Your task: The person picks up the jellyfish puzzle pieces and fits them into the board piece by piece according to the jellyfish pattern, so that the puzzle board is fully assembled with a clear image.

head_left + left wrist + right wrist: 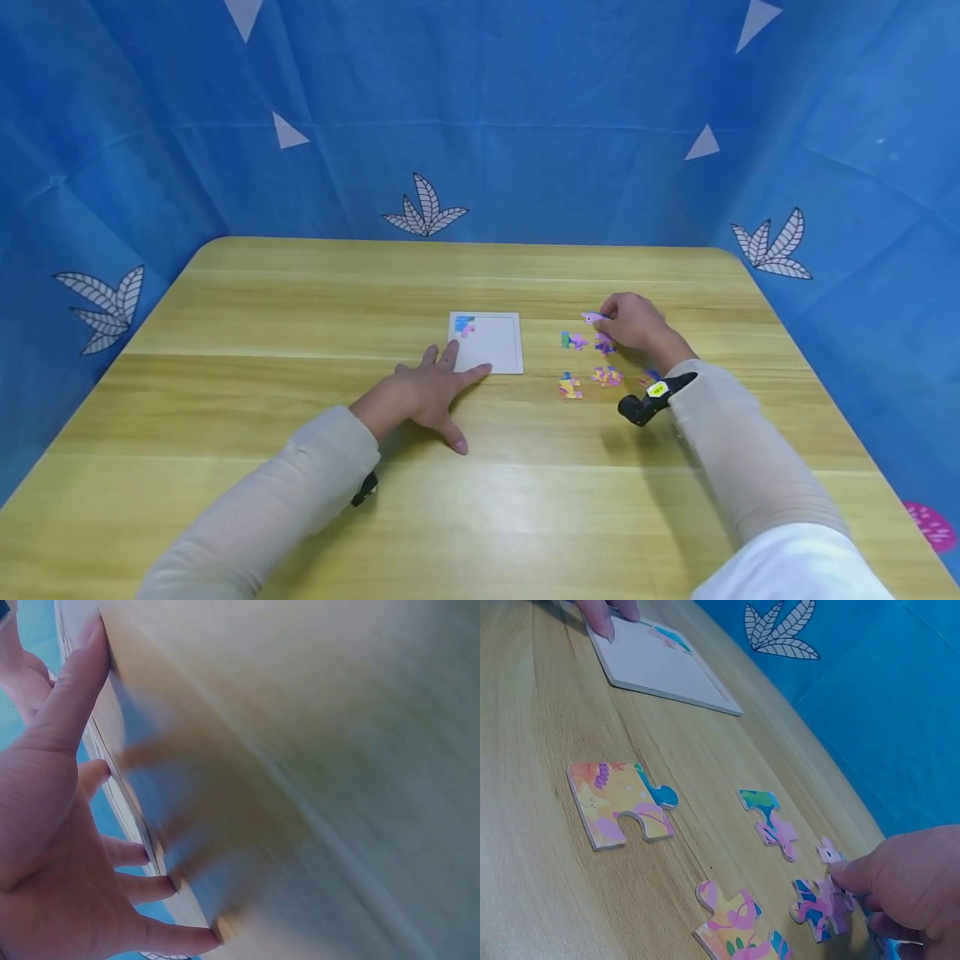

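A white square puzzle tray lies mid-table, with a blue and pink puzzle piece in its far left corner. My left hand rests with spread fingers at the tray's near left edge, fingertips touching it. Right of the tray, my right hand pinches a pink puzzle piece between thumb and fingers. Close by lie a green and pink piece, a purple and blue piece, a yellow corner piece and a yellow-pink piece.
A dark blue piece lies partly hidden under the right wrist, beside a black wrist camera. The wooden table ends at a blue patterned curtain behind and at the sides.
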The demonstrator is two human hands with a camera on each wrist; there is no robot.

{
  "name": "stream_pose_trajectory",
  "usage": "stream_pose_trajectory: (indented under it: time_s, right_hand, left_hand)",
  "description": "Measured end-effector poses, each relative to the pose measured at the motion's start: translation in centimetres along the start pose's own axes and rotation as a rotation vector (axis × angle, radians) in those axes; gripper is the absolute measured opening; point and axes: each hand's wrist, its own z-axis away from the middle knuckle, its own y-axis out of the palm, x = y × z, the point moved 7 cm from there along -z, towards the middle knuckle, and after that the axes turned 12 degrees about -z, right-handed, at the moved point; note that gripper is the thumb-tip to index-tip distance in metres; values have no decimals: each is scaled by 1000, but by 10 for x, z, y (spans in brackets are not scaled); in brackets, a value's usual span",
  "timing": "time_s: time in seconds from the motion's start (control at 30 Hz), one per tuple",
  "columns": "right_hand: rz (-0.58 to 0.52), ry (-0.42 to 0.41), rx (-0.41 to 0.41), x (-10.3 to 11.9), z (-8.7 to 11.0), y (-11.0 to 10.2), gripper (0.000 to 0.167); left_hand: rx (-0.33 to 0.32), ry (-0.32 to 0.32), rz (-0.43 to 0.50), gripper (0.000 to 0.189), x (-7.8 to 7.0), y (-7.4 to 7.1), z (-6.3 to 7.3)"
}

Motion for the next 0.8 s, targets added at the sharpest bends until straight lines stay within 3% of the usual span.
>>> stream_pose_trajectory:
  time_s: [0.43,0.8]
  right_hand:
    - [-46,17,-22,-4,-3,4,24]
    - [-35,40,-15,-5,-3,7,35]
  left_hand:
    - [0,7,20,120,0,1,-2]
    - [15,4,27,119,-1,-2,1]
